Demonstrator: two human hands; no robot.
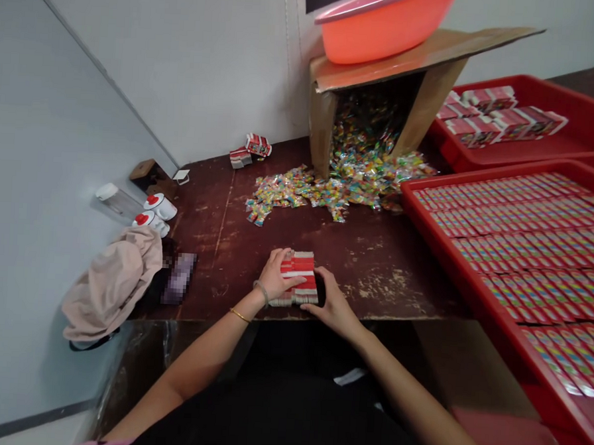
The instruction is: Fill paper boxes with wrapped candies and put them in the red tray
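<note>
A small block of red, white and grey flat-folded cardboard boxes (304, 266) rests near the front edge of the dark red table (246, 246). From the left, my left hand (276, 274) grips it, with the thumb lying across its top. My right hand (333, 305) curves round the right side, its fingertips at the far and near corners and a dark gap before the palm. Beyond my hands lies a spread of small wrapped candies (289, 189), spilling from a cardboard box (322, 127) turned on its side.
On the right, one red tray (413, 189) holds rows of colourful packs; another tray (590, 145) behind holds red-and-white cartons. An orange basin (381, 31) sits atop the cardboard box. Two small cartons (258, 145) lie by the wall. Mugs (161, 207) and a beige cloth item (119, 279) are left.
</note>
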